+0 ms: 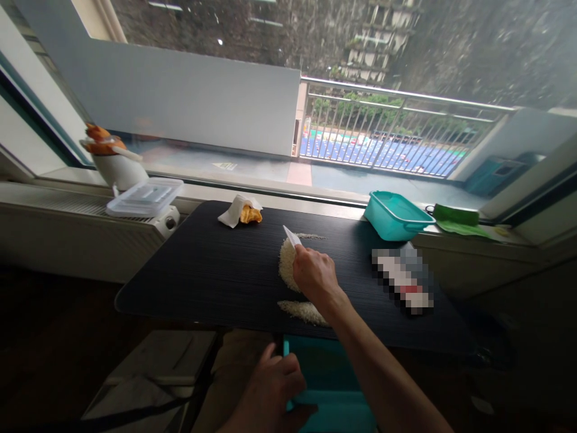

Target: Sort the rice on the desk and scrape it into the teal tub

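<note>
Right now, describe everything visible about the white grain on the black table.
The grain looks like uncooked rice: small, pale, loose kernels on the black table. It shows as a thick heap, a thin streak at the far side, and a strip near the table's near edge. The right hand, gripping a white card, hides part of the heap; whether card or skin touches it is unclear.
</note>
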Demonstrator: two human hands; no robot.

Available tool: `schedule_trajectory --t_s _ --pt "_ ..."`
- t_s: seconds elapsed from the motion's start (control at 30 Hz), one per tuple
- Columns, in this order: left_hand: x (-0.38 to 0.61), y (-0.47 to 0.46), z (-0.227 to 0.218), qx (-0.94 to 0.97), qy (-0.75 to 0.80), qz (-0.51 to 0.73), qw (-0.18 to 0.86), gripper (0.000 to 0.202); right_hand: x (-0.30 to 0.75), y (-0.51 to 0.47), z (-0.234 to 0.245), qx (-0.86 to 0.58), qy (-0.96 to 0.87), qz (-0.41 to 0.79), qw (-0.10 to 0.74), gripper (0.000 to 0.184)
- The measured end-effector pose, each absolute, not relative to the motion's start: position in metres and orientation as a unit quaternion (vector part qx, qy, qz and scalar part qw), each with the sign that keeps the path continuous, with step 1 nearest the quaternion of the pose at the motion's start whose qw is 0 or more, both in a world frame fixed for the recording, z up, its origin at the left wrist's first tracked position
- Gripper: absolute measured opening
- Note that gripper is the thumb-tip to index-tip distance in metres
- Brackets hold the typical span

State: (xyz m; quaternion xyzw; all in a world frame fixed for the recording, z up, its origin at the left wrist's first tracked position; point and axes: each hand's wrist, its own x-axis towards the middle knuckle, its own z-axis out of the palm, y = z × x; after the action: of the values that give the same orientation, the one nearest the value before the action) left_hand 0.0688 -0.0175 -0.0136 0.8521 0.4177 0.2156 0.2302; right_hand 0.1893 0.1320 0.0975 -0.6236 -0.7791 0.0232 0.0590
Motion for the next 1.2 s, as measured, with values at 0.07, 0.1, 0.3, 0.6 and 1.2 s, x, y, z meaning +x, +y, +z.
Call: schedule_trajectory --t_s 0.07,0.1,0.3,0.6,1.2 --pt "0.068 -0.017 -0.014 0.852 0.417 0.218 0.228 0.026 0.187 0.131 0.097 -0.620 -0.782 0.022 0.061 0.031" --pt "0.068 -0.017 -0.015 0.852 0.418 0.218 0.228 0.027 0.186 0.131 0.097 -0.618 -0.783 0.021 0.062 0.031" --pt "0.065 -0.017 -0.018 0.855 0.413 0.232 0.209 0.028 0.192 0.127 0.101 -0.613 -0.787 0.019 0.068 0.029" --pt "0.061 -0.016 -0.013 0.852 0.415 0.202 0.249 0.028 0.272 0.183 0.109 -0.699 -0.713 -0.030 0.042 0.032" --pt "0.064 -0.010 -0.012 0.848 0.421 0.187 0.262 0.024 0.223 0.202 0.095 -0.527 -0.849 0.034 0.026 0.027"
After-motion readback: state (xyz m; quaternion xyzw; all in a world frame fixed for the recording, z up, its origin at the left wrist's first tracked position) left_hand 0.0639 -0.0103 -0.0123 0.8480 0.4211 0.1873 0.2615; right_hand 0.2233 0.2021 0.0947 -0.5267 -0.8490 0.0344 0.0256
